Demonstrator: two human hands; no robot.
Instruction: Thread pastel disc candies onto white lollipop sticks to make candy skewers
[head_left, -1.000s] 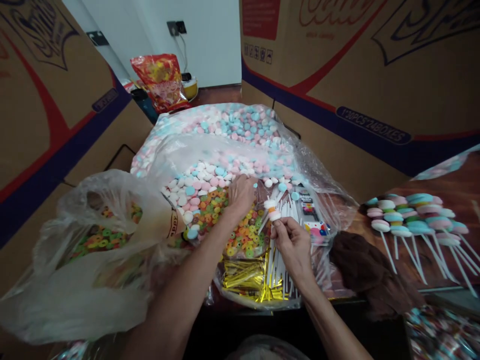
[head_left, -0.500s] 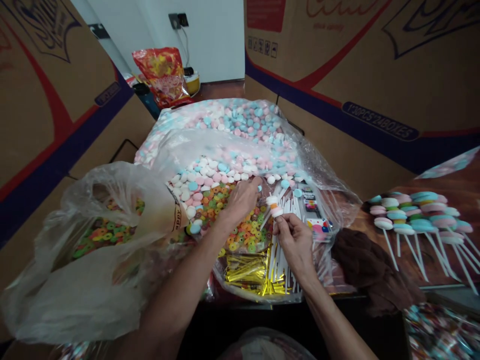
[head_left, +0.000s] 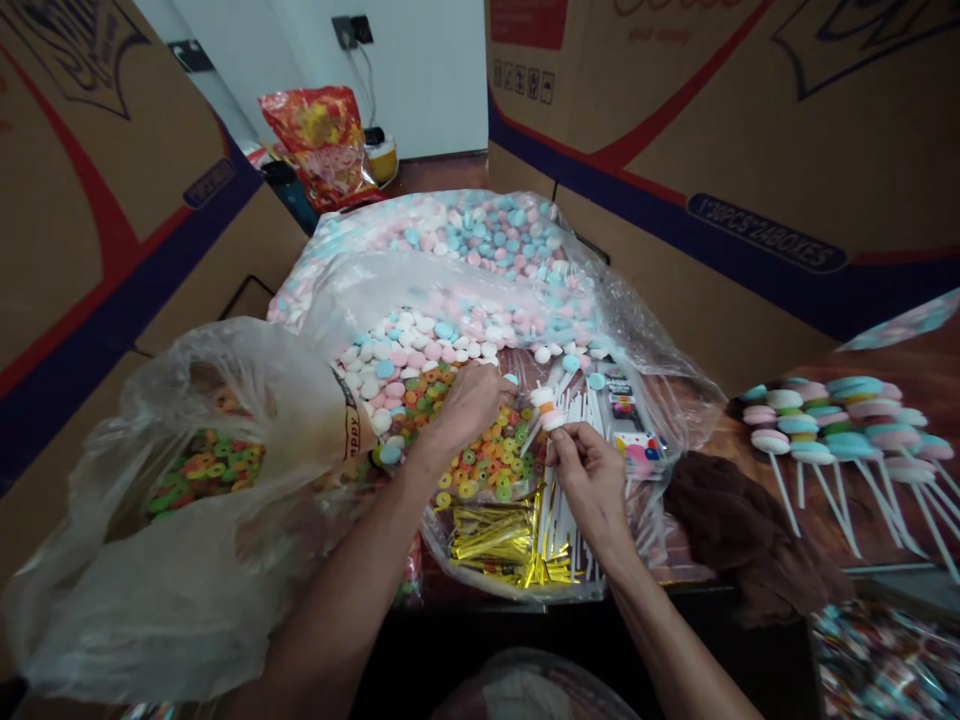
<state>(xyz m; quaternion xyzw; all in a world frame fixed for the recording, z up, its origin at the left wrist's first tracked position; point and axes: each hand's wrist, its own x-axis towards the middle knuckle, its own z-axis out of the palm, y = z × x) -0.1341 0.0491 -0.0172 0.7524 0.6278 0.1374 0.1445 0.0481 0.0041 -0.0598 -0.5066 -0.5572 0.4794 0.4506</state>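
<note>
My right hand (head_left: 591,482) pinches a lollipop stick just under its stack of candies (head_left: 547,408): white discs with an orange ring between them. To its left, my left hand (head_left: 474,400) is closed above the ring candies, with a light blue candy disc (head_left: 511,380) at its fingertips. Orange, yellow and green ring candies (head_left: 491,460) lie below that hand. Behind them spreads a heap of pink, white and blue candy discs (head_left: 431,350), partly under clear plastic. Loose white sticks (head_left: 577,415) lie beside and beneath my right hand, and gold twist ties (head_left: 491,530) lie nearer me.
Finished candy sticks (head_left: 847,420) lie in a group at the right, past a brown cloth (head_left: 750,530). A plastic bag of ring candies (head_left: 187,520) stands at the left. Large cardboard boxes (head_left: 720,130) wall both sides. A red snack packet (head_left: 322,145) stands behind.
My left hand has drawn back slightly toward me and left from the edge of the disc heap, the blue disc at its fingertips. My right hand stays almost still with the candy stick.
</note>
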